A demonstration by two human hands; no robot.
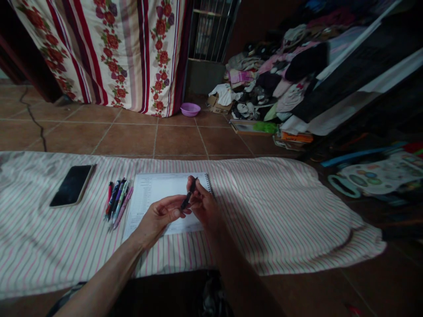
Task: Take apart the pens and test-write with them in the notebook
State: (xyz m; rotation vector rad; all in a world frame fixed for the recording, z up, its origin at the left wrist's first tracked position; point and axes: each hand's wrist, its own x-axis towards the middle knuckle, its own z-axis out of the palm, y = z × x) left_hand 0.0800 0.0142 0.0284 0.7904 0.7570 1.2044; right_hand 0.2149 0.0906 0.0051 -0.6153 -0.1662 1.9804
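A dark pen (187,199) is held between both my hands above an open spiral notebook (165,187). My left hand (165,212) pinches its lower end between thumb and fingers. With its fingers closed round the upper end, my right hand (202,200) hides part of the pen, so I cannot tell if the cap is on. Printed lines run down the left side of the notebook page. Left of the notebook lie several pens (119,202) side by side, in red, dark, patterned and pink colours.
Further left, a black-screened phone (72,186) lies on the striped cloth (264,211). Beyond the cloth's far edge is a tiled floor (132,136) with a purple basin (190,109) by a floral curtain (132,53). Piled clothes (280,75) and a toy-like plastic item (380,174) stand at right.
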